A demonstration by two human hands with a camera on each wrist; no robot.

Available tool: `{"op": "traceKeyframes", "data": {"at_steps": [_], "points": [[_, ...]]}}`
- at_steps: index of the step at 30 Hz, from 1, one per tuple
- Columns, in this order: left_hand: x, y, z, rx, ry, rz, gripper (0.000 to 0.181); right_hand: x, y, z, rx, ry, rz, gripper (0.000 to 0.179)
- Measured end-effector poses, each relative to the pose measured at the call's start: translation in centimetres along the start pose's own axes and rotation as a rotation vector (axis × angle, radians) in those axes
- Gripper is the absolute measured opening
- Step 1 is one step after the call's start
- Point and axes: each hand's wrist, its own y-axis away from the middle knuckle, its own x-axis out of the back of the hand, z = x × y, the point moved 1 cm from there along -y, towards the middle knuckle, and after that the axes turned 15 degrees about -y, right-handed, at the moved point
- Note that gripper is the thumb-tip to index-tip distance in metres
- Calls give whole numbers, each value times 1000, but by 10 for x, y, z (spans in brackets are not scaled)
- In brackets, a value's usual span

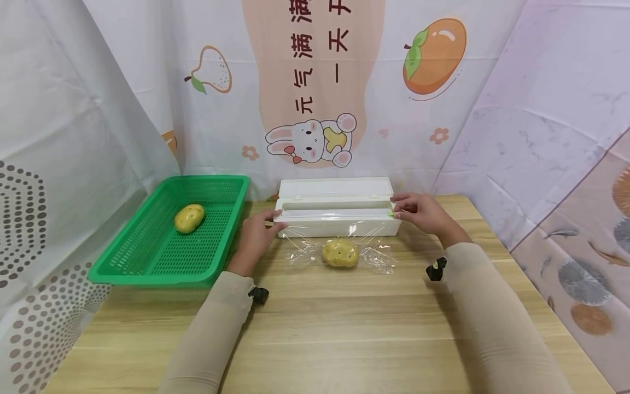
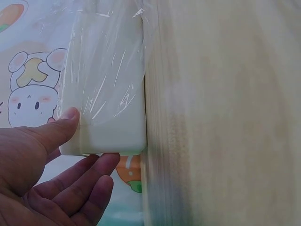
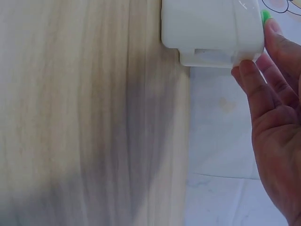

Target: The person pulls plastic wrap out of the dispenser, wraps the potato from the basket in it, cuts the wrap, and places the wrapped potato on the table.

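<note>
A white cling film dispenser (image 1: 339, 225) stands at the back of the table with its lid (image 1: 336, 189) raised. Clear cling film (image 1: 379, 257) drapes from its front onto the table, around a yellow potato (image 1: 340, 253). My left hand (image 1: 256, 238) grips the dispenser's left end; in the left wrist view the thumb lies on its edge and fingertips touch the end face. At the right end, my right hand (image 1: 423, 213) holds the corner between thumb and fingers. The thumb is beside a small green piece (image 3: 266, 16). Part of the film around the potato is hard to make out.
A green plastic basket (image 1: 227, 241) with another potato (image 1: 189, 218) inside stands left of my left hand. Behind the dispenser hangs a printed curtain (image 1: 216, 131). The wooden table (image 1: 344, 339) extends toward me between my forearms.
</note>
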Motion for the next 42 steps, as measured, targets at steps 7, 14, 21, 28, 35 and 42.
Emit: {"op": "traceKeyframes", "data": {"at_steps": [7,14,21,28,35,42], "points": [[2,0,0,-13,4,4,48,3,3,7,-33,-105,40,9],[5,0,1,-32,2,-6,48,3,3,11,-51,-183,75,12],[5,3,3,-64,-47,1,49,-15,6,-5,46,55,91,38],[3,3,8,-90,-139,37,49,-29,9,-9,162,263,91,30],[2,5,13,-145,-133,99,24,-35,13,-6,313,272,182,23],[4,8,15,-177,-125,148,5,-40,13,-8,470,257,248,13]]}}
